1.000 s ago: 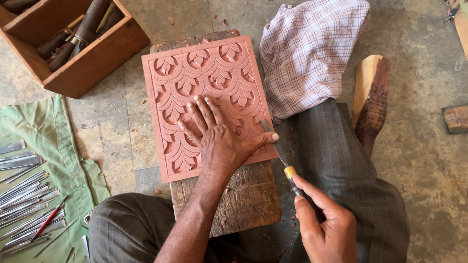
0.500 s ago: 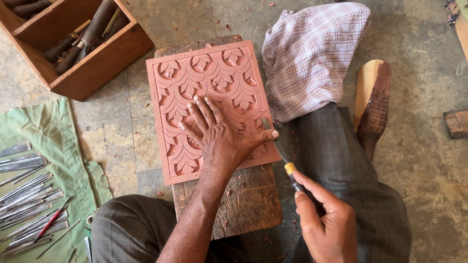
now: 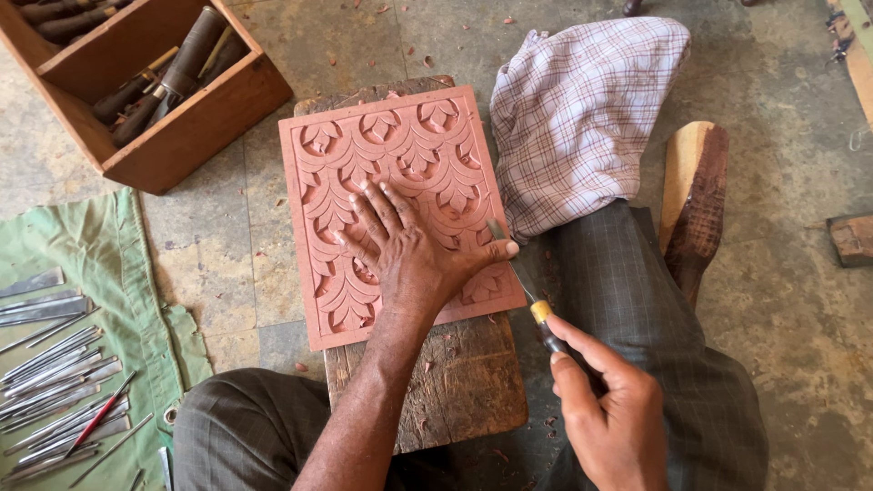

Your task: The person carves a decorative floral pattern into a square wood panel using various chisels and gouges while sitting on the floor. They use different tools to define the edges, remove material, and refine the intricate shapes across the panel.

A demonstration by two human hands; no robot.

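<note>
A pinkish-red carved panel (image 3: 400,155) with a leaf and arch pattern lies on a worn wooden block (image 3: 455,382). My left hand (image 3: 409,255) rests flat on the panel's lower right part, fingers spread, thumb pointing to the right edge. My right hand (image 3: 609,418) grips the dark handle of a chisel (image 3: 527,295) with a yellow band. The chisel's blade tip sits at the panel's right edge, just beside my left thumb.
A wooden box (image 3: 136,82) of dark-handled tools stands at the upper left. Several metal chisels (image 3: 55,382) lie on a green cloth (image 3: 100,264) at the left. A checked cloth (image 3: 582,109) covers my right knee, and a wooden mallet (image 3: 693,195) lies beside my leg. Chips dot the stone floor.
The view has shifted slightly, so the panel appears a little further right. My left hand stays flat on the panel and my right hand keeps hold of the chisel at the same edge.
</note>
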